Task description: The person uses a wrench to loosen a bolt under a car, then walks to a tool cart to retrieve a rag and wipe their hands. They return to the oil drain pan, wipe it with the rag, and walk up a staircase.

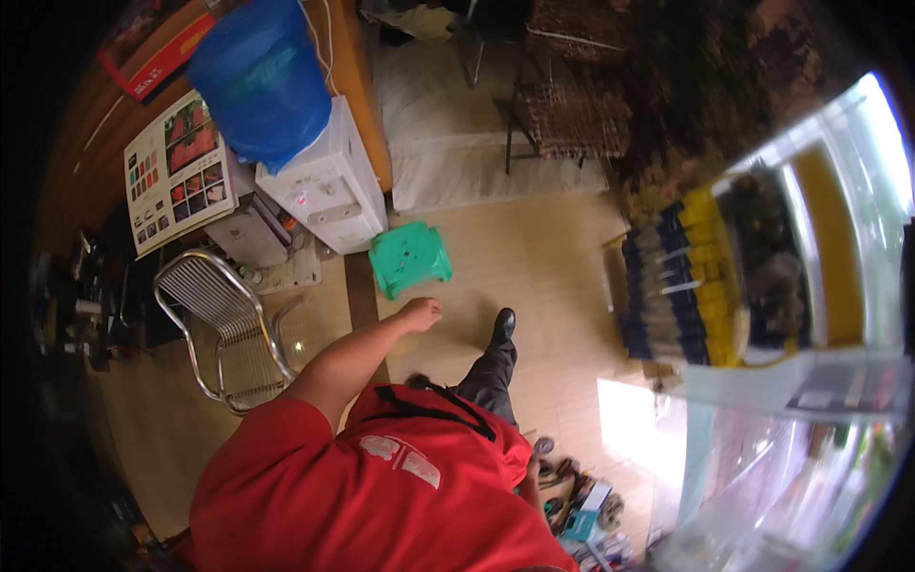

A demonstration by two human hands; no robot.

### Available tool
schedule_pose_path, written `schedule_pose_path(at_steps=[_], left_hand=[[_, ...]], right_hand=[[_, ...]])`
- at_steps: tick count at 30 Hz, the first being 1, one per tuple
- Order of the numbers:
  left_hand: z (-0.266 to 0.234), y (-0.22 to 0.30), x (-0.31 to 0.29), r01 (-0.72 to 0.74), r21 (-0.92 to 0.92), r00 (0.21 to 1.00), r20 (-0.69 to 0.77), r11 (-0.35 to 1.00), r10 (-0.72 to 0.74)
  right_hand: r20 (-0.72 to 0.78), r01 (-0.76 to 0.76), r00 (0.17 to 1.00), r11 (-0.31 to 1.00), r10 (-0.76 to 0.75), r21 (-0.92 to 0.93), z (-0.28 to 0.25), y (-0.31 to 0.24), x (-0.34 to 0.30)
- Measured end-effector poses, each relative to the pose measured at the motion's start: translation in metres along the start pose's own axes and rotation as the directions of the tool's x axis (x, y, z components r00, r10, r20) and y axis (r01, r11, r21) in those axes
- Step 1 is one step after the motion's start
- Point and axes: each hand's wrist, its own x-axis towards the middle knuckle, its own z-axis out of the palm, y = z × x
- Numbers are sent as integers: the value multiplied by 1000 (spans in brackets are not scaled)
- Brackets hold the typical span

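While the head camera looks straight down, a red shirt (381, 496) fills the bottom of the frame, with a black strap (434, 408) across its upper edge. Left arm reaches out from the shirt toward the floor ahead; left hand (420, 313) hangs in the air with fingers curled loosely inward, holding nothing, touching nothing. Right hand not seen anywhere, so its grip can't be told. One leg in dark trousers steps forward just right of that hand, black shoe (502, 327) planted on the pale wooden floor (553, 257). Nearest thing to the left hand is a green plastic stool (410, 257), just beyond the fingertips, standing on the floor, apart from the hand. Left of the arm stands a metal chair (224, 324) with a slatted seat. Lower right, small clutter on the floor, too blurred to name. Beyond the stool, a white water dispenser (324, 186) carries a blue bottle (259, 81); a printed colour chart (179, 172) leans beside it. Far right, a glass-fronted cabinet (724, 276) holds rows of blue and yellow items.
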Motion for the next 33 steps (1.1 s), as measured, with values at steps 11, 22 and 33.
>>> schedule_pose_path(at_steps=[11, 22, 33], left_hand=[[-32, -15, 90, 354, 259, 900, 168, 899, -402], [-42, -80, 191, 519, -65, 849, -76, 852, -523], [-277, -121, 400, 289, 383, 893, 223, 878, -391]], right_hand=[[248, -822, 565, 512, 787, 249, -180, -119, 312], [255, -542, 828, 829, 500, 134, -177, -313, 696], [858, 183, 513, 972, 31, -144, -1, -484, 895]])
